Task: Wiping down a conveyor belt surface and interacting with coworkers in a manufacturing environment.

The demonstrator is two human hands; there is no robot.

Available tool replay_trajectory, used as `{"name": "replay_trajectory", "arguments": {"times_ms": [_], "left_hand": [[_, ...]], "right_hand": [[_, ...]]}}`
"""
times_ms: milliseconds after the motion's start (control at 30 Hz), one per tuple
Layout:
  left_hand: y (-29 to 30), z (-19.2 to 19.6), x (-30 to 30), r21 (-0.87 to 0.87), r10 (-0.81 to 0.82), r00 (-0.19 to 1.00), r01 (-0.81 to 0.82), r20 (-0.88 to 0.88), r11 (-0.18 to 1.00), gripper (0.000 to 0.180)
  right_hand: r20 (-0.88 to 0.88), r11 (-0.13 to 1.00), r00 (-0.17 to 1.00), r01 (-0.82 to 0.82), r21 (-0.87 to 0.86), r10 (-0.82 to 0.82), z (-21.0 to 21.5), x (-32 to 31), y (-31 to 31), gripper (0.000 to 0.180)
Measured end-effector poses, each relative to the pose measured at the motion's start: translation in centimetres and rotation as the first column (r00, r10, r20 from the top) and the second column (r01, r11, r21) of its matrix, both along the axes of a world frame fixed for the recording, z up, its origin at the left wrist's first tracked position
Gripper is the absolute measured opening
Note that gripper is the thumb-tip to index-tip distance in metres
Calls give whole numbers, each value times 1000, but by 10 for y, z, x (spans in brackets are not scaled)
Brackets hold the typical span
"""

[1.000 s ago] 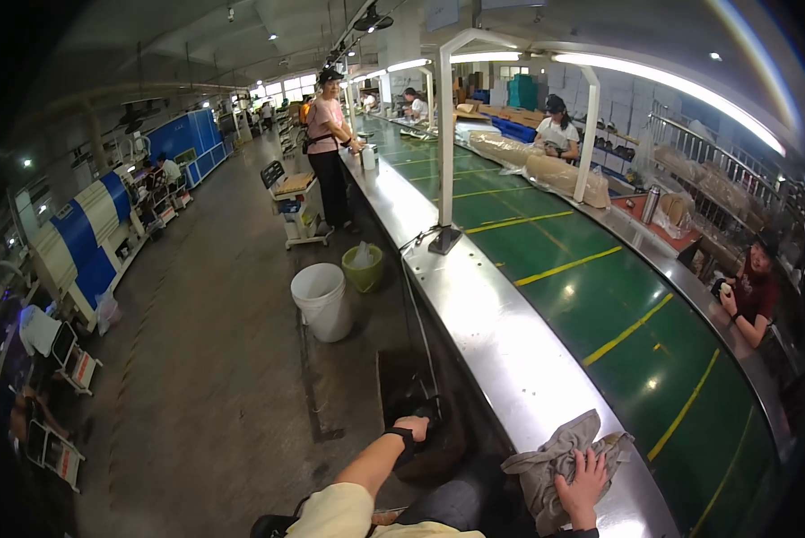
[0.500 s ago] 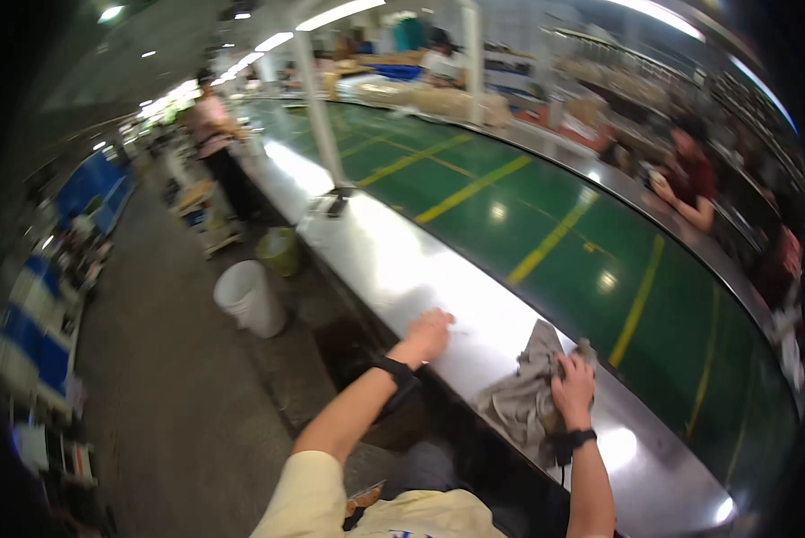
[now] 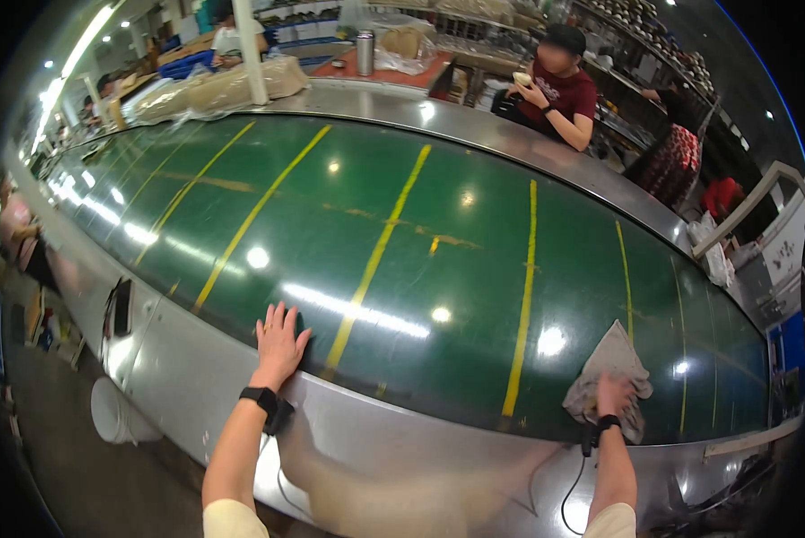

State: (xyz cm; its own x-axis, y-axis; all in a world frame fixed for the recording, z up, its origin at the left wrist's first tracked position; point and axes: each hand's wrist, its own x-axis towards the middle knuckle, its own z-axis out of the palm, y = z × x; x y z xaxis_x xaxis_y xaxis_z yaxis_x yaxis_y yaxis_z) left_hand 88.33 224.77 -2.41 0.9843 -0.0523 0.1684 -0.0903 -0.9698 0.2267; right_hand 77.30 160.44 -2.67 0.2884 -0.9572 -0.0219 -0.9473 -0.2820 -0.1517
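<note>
My right hand (image 3: pixel 614 394) presses a grey cloth (image 3: pixel 619 351) down on the green conveyor belt (image 3: pixel 474 296), close to the belt's near edge. The cloth spreads out in a rough triangle beyond my fingers, which are a little blurred. To the left, my left hand (image 3: pixel 279 341) lies flat with its fingers spread, at the near edge of the belt where it meets the metal border (image 3: pixel 402 457). Nothing is in that hand. Each wrist wears a black band with a small dark device, and thin cables hang by them.
Yellow lines cross the belt. Across it, a person in a dark red shirt (image 3: pixel 564 99) holds a small pale object. A metal flask (image 3: pixel 365 54) stands on a red surface. At lower left are a white bucket (image 3: pixel 120 412) and a dark object (image 3: pixel 118 308) on the border.
My view has swung right toward the belt. My right hand and the cloth have passed from the metal border onto the belt. My left hand has opened out flat at the belt's edge.
</note>
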Motion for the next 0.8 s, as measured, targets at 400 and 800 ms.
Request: {"name": "replay_trajectory", "arguments": {"times_ms": [400,800], "left_hand": [[-29,2,13,45,122,921,-113,-371,993,65],[-49,49,20,118,209,918,-180,-336,977,58]], "right_hand": [[410,-339,-390,-921,-193,824,-10,257,554,54],[364,245,159,-947,-205,918,0,472,247,47]]}}
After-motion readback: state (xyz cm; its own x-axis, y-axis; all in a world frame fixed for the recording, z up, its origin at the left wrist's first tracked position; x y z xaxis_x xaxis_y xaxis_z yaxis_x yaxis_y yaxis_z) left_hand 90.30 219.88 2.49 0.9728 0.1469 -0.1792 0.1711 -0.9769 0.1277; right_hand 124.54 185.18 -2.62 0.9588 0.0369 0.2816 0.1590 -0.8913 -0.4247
